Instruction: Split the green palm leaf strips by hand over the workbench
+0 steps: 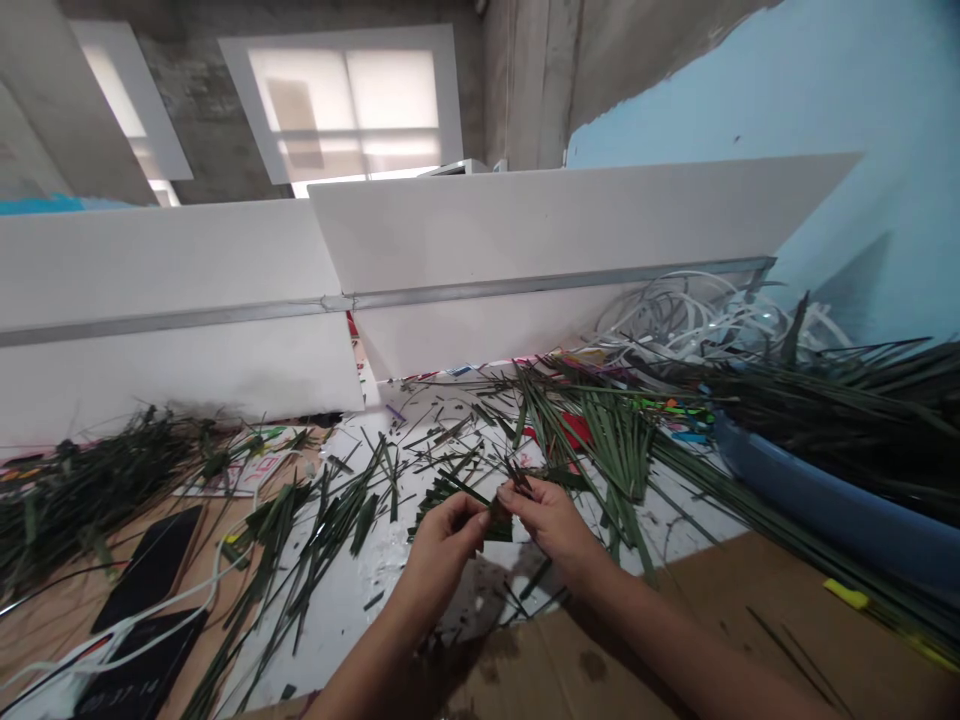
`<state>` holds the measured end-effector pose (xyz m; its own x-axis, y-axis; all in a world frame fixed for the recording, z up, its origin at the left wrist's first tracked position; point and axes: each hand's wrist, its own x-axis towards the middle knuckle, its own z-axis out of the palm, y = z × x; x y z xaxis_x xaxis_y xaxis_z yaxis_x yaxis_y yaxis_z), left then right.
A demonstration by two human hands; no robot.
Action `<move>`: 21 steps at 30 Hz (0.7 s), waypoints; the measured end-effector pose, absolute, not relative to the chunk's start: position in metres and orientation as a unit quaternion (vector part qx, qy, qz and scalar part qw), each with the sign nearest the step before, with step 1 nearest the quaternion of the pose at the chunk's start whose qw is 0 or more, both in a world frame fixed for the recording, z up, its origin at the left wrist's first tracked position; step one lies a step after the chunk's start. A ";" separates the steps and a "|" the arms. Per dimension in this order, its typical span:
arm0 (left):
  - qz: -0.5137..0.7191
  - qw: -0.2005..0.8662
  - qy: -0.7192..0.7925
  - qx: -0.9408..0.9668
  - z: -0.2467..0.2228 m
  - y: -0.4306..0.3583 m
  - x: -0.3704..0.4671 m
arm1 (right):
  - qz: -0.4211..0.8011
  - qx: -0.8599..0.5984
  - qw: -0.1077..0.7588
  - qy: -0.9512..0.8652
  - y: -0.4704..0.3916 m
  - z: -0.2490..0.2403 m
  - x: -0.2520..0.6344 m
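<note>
One dark leaf strip (501, 514), pinched by the person's left hand (448, 534) and right hand (552, 521); uneven tugging could tear it.

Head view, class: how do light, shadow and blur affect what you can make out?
Head view: the window glows washed out; a soft shadow falls on the cardboard below the left hand and right hand; also in the head view, the far-right leaves sink into darkness, and the small leaf strip between the hands looks soft.
</note>
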<state>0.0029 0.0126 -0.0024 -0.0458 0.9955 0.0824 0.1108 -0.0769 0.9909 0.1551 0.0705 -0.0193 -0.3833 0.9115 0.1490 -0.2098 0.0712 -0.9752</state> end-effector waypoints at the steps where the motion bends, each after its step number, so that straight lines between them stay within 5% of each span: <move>1: 0.510 0.444 0.517 0.524 -0.001 0.013 0.001 | 0.608 -0.319 0.453 -0.569 0.071 -0.019 0.156; 7: 0.541 0.472 0.506 0.478 0.006 0.014 -0.007 | 0.639 -0.333 0.378 -0.581 0.066 -0.013 0.157; 21: 0.525 0.484 0.491 0.499 -0.005 0.016 -0.006 | 0.651 -0.311 0.354 -0.595 0.062 -0.015 0.154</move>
